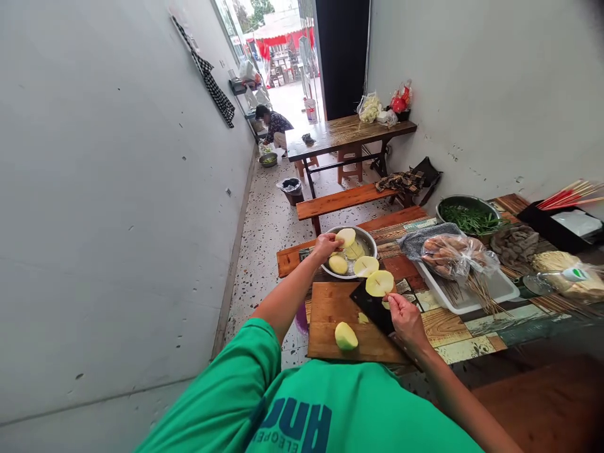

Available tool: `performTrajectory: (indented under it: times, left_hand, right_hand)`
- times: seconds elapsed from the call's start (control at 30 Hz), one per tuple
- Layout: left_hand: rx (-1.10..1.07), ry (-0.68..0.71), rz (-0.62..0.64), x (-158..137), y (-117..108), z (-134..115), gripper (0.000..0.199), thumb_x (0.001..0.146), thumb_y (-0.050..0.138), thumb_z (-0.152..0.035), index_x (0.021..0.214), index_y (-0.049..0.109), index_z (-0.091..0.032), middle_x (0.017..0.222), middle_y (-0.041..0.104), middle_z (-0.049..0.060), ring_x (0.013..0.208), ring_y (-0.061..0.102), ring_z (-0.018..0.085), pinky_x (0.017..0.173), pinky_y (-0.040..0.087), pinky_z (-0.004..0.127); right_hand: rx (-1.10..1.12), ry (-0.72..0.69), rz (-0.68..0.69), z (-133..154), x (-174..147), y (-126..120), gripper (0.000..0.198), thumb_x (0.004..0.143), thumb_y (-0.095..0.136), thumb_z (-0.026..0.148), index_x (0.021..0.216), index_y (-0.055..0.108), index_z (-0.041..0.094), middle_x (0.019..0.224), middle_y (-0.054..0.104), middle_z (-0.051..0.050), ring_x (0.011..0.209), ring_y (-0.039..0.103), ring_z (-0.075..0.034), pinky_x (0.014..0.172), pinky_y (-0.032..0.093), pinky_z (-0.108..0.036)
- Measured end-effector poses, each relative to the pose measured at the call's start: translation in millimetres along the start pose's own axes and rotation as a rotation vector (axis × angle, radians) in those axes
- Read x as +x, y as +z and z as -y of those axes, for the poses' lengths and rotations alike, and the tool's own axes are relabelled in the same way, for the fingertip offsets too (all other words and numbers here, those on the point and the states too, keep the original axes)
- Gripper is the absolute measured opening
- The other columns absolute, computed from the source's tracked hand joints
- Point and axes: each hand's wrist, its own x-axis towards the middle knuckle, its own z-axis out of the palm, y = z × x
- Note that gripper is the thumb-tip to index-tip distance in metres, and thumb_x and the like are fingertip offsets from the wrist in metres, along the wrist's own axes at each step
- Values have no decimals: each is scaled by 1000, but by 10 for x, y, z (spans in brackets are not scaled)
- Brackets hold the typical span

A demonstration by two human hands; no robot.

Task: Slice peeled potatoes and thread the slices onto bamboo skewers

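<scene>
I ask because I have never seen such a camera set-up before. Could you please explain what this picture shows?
No machine is here: a person works with two bare hands. This single picture comes from a camera worn on that person's head, looking forward and down. The left hand holds a pale slice, apparently potato, over a metal bowl. The right hand grips a thin stick carrying similar slices. On the table lie a wooden cutting board with a cut piece on it, a white tray and a filled plastic bag.
</scene>
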Motion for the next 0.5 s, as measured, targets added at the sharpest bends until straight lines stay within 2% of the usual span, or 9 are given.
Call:
performTrajectory:
  times: [0.23,0.37,0.43,0.5]
  left_hand:
    - [58,32,39,-46,62,-31,10,69,74,-11,73,65,-10,66,63,0,55,54,6,59,52,20]
    - [94,34,63,-44,89,-14,5,73,67,-6,74,65,-11,68,65,0,55,56,7,57,51,20]
    - [108,22,87,-58,107,-14,5,73,67,-6,74,66,-11,68,65,0,56,57,8,57,52,20]
    - [120,3,114,-78,137,-19,7,71,68,-6,76,67,-10,68,66,1,57,59,9,57,52,21]
  right_hand:
    - [-20,21,-8,100,-37,-8,43,83,36,48,81,67,19,79,72,-11,72,65,-23,69,48,-33]
    - [30,50,-37,100,-42,30,40,81,39,50,76,65,21,76,70,-10,68,63,-21,65,46,-32]
    - [167,119,-22,74,-36,66,38,78,44,53,76,64,21,62,63,-5,55,55,-17,54,43,-29]
    - [378,264,54,49,-21,97,38,75,47,57,78,60,22,45,45,4,38,38,-13,41,33,-27]
